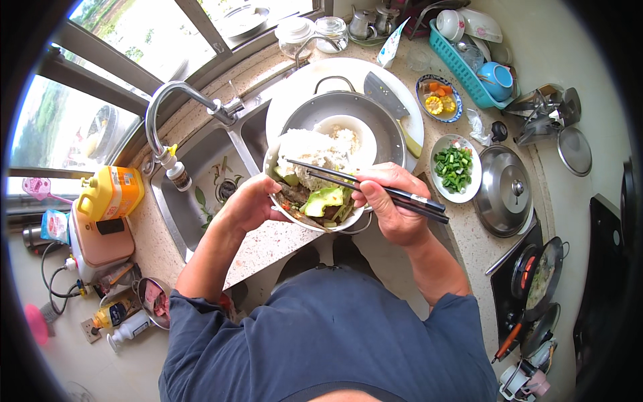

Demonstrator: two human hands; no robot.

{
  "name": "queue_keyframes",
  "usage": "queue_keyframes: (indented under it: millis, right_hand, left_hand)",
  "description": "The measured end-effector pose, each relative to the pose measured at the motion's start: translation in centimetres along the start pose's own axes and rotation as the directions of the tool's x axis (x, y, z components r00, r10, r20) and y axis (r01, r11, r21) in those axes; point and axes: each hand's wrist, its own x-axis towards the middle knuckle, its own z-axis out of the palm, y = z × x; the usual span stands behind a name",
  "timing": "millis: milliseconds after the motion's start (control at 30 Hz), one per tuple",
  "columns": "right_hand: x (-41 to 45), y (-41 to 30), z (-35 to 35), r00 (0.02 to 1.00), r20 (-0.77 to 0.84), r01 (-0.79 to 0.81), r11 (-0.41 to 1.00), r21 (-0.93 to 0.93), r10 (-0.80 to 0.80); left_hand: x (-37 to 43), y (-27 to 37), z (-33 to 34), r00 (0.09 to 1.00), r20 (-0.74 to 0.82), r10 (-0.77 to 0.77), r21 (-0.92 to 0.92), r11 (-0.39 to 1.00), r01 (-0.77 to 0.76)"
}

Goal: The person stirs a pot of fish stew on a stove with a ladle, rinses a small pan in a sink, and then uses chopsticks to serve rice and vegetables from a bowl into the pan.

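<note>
My left hand [251, 202] grips the left rim of a white bowl [271, 160] filled with white rice [301, 151], dark pieces of food and a green vegetable piece [323, 202]. My right hand [394, 203] holds a pair of black chopsticks [402, 196], their tips over the rice. Beneath and beyond the bowl is a wide two-handled metal pan [306, 108] with a smaller white bowl [369, 131] of rice in it. The pan rests on a round white board [281, 108], where a cleaver [384, 95] also lies.
A double sink [193, 161] with a faucet [155, 115] is at left. To the right stand a plate of chopped green onions [453, 163], a bowl of corn and carrot [439, 100], a domed lid [504, 188], a teal dish basket [454, 73] and a frying pan [545, 276] on a stove.
</note>
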Motion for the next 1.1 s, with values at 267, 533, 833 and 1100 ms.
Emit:
queue_keyframes:
  millis: [267,533,833,1100]
  right_hand:
    - [0.4,-0.5,-1.8,0.945,-0.266,-0.152,0.974,0.167,0.193]
    - [0.2,5.7,-5.7,0.810,-0.410,-0.364,0.908,0.208,0.419]
    - [1.1,3.3,-6.2,0.875,-0.379,-0.248,0.951,0.183,0.301]
    - [2.1,-0.6,-4.3,0.963,0.011,-0.259,0.912,0.319,0.270]
  left_hand:
    - [-0.8,0.0,-0.1,0.996,-0.050,-0.075,0.044,0.996,0.077]
    - [-1.6,0.0,-0.3,0.995,-0.051,-0.083,0.051,0.995,0.085]
    - [-1.8,-0.4,0.4,0.992,-0.116,-0.044,-0.004,0.999,0.044]
    - [-1.6,-0.6,0.0,0.999,-0.036,-0.002,0.046,0.999,0.004]
